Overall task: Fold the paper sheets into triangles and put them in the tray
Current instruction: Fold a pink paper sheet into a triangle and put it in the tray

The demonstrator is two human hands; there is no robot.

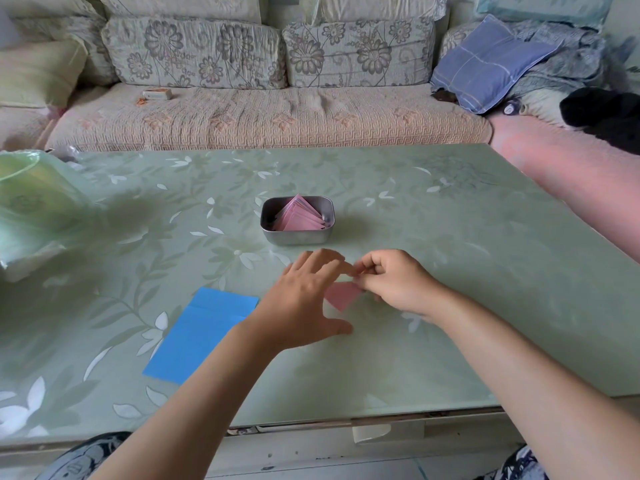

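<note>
Several pink triangles (300, 217) sit in the tray (297, 238) at twelve o'clock. The right hand (393, 283) pinches a pink sheet (343, 295) mid-fold. The left hand (304, 301) is spread open. Blue sheets (201, 336) at eight o'clock lie unfolded.

No readable text, labels or numbers.
Only candidate is the small box (157, 94) on the sofa (270, 116) seat beyond the table's far edge: any marking on it is too small and blurred to read.
</note>
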